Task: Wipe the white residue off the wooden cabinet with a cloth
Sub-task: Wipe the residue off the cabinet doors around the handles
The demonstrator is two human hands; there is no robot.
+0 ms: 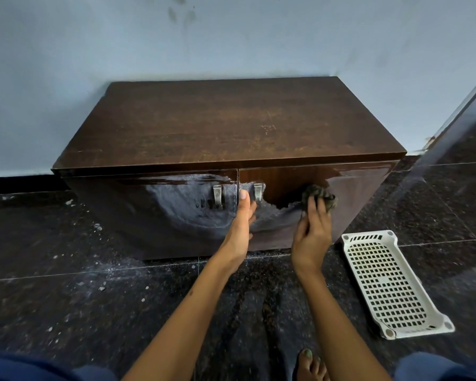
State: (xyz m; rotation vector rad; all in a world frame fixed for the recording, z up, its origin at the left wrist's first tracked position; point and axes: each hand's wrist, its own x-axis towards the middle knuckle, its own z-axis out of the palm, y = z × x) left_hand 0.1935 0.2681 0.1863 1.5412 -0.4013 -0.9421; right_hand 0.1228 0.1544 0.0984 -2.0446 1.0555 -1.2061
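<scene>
Both bare forearms reach forward. The left hand point(241, 218) rests flat with thumb raised; the right hand point(312, 232) has its fingers point(318, 206) curled, pressing a bunched cloth point(318, 195).

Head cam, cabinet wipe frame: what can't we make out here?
- Right door under the right hand and cloth: any residue there is covered.
- Left hand fingertips: curled around the door edge, so the grip is hidden.
- Cabinet sides and inside: out of view, doors closed.
- White tray underside: faces the floor.
- Person's legs: cut off by the bottom edge.
</scene>
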